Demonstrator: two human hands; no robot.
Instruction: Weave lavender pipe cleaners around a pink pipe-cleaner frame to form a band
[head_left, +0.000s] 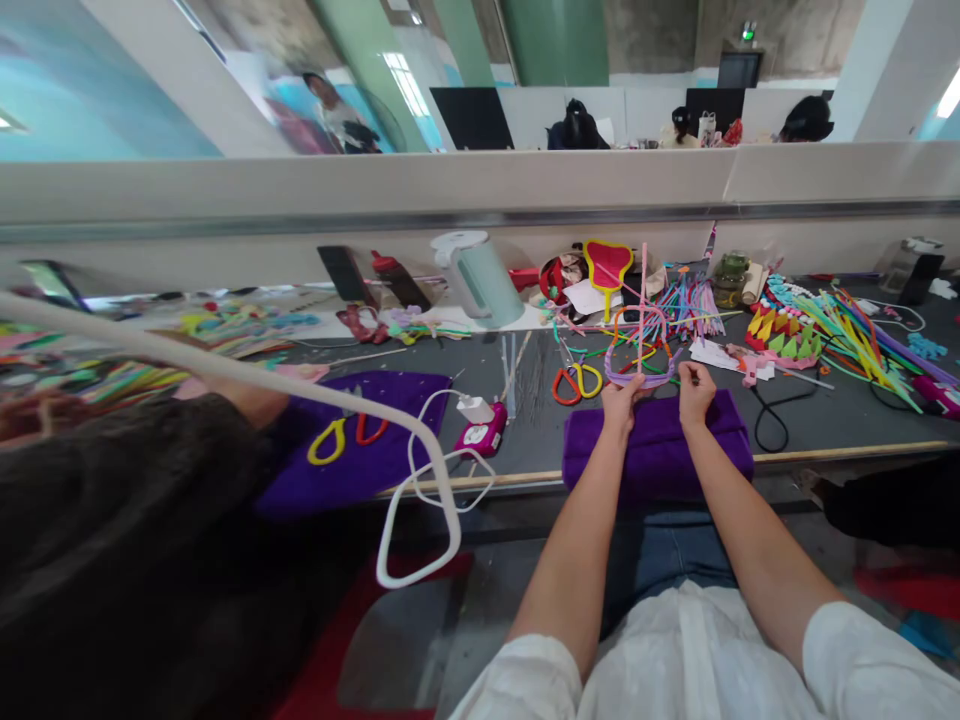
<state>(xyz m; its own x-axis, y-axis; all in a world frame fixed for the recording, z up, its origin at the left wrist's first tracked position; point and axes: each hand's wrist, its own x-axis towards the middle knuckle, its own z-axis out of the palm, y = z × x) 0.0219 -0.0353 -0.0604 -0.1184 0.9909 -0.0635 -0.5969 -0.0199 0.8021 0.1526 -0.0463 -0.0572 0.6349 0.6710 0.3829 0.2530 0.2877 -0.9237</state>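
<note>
the left hand [622,408] has its grip closed on the lower side of the fuzzy frame [661,380], above the purple cloth [660,445] at the tabletop [536,440] edge. it seems a shaping step, which calls for light fingers. the right hand [697,397] is curled beside it; whether it grasps something, i cannot tell.

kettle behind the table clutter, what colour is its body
Pale mint green, best seen in the head view.
</note>
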